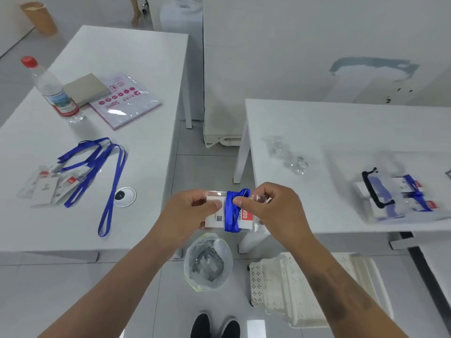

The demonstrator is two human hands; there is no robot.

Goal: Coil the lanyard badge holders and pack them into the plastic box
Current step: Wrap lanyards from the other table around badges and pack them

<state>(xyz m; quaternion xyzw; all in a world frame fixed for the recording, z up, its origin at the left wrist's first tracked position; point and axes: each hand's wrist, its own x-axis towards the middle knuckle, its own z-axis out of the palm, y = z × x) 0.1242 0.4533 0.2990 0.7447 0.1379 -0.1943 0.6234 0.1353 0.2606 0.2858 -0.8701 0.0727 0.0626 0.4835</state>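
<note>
Coiling step, near its end by my judgement. I've got 1 badge holder point(231, 212) up in the air between the 2 surfaces, over the lined bin point(207, 262) on the floor. The blue lanyard point(233, 211) sits wrapped around the middle of the card in several turns.

My left hand point(188, 213) is closed on the card's left end, thumb on top pinning it, other fingers underneath and hidden. My right hand point(271, 206) is closed too: thumb and forefinger pinch the last loop of strap at the card's top edge, the right end of the clear sleeve poking out behind those fingers. Card lies between both hands, touching both.

Next move, I'd guess: tuck or snug that last loop so the wrap holds, keep the pinch so nothing unwinds, then carry it right to the plastic box point(400, 193) on the right surface point(317, 123). The box already has coiled ones inside, count unclear through the blur.

Still to do: loose lanyards point(97, 167) with their holders piled on the left surface point(122, 57), uncoiled, well apart from my hands.
</note>
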